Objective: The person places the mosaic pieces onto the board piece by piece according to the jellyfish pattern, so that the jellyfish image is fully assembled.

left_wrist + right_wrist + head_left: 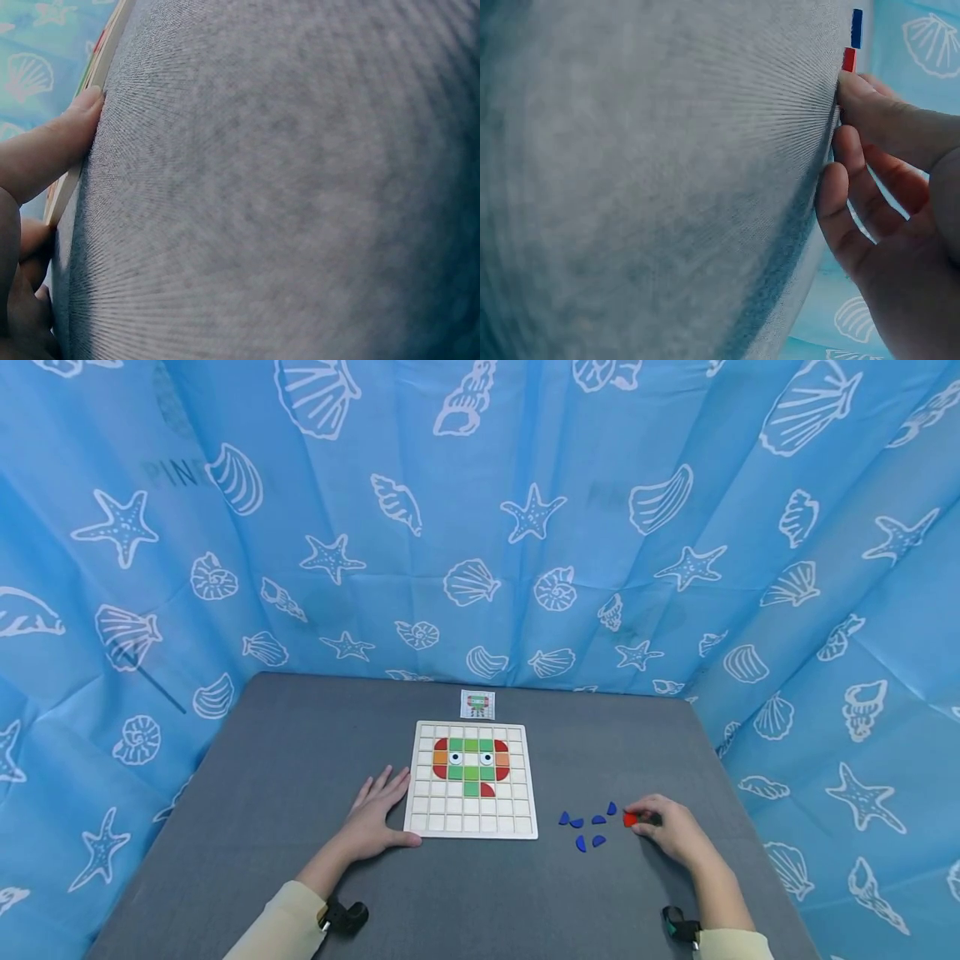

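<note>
A white gridded puzzle board [472, 827] lies on the table, with red, green and orange tiles and two eye tiles set in its upper and middle squares. My left hand [375, 818] rests at the board's left side, fingers spread; its thumb [56, 142] touches the near edge in the left wrist view. To the right, my right hand [671, 828] pinches a small red tile [630, 819] between thumb and fingertips, low at the table surface. Under those fingers is something dark whose kind I cannot tell. Several blue half-round tiles [598, 819] lie loose left of the right hand.
A small picture card [477, 704] lies behind the board and shows a similar coloured figure. The grey table [315, 718] ends at a blue curtain [465, 527] with shell prints. Dark straps with cameras [345, 917] are on both wrists.
</note>
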Available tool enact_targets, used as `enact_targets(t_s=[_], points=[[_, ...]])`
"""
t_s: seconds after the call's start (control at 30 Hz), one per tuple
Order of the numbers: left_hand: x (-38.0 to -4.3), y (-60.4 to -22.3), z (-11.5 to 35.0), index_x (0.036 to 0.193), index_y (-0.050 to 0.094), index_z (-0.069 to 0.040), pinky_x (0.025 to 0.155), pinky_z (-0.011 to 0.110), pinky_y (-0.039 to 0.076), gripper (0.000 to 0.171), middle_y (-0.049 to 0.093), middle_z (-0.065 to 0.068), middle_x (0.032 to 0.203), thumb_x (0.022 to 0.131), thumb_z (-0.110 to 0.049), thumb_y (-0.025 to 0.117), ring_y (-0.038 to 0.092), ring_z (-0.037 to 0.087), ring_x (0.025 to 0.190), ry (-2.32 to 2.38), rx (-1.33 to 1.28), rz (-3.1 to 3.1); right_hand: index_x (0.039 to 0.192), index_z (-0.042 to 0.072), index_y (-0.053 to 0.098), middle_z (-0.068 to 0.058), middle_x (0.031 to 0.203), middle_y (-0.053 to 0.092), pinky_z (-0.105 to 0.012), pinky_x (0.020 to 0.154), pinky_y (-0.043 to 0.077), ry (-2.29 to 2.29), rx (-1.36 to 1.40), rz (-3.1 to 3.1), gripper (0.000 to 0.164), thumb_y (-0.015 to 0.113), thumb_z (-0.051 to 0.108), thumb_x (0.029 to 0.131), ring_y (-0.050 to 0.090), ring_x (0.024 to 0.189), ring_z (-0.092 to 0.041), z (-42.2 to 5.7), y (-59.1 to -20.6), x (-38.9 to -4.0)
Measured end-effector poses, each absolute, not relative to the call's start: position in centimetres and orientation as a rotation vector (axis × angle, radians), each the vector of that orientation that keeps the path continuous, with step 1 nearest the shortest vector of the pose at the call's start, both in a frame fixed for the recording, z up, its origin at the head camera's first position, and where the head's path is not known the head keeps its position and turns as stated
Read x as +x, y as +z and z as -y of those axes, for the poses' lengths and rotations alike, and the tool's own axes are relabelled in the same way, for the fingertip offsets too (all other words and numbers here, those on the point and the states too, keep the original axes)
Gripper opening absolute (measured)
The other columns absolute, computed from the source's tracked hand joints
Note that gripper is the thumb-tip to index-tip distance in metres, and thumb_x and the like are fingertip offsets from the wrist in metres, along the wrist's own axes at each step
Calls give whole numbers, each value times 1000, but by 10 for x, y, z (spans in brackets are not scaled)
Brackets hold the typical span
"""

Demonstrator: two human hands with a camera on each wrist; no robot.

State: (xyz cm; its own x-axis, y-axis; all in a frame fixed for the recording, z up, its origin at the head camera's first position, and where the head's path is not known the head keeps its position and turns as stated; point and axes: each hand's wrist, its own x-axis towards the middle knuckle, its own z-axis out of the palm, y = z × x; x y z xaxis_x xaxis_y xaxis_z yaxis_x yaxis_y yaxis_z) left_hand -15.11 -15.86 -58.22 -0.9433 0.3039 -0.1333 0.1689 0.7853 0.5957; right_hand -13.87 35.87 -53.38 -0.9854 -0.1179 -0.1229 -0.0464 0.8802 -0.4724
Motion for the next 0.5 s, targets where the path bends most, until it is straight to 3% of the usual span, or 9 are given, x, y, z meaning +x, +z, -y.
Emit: enact_targets(t_s=[0.2, 0.5], points=[[-152, -582, 158, 161, 28, -14, 125, 56, 1, 120, 23, 1, 168, 68, -70, 80, 6, 31, 158, 890, 367, -2754, 102, 5, 73, -6, 97, 64, -41, 73, 51, -679, -103, -2940, 18, 78, 9, 86, 58, 82, -17, -357, -535, -141], [-152, -582, 158, 161, 28, -15, 125, 56, 1, 120, 23, 0, 168, 67, -71, 80, 5, 31, 158, 892, 372, -2748, 114, 0, 72, -11, 100, 64, -41, 71, 49, -633, -204, -3037, 26, 75, 12, 91, 54, 78, -15, -345, -530, -145]])
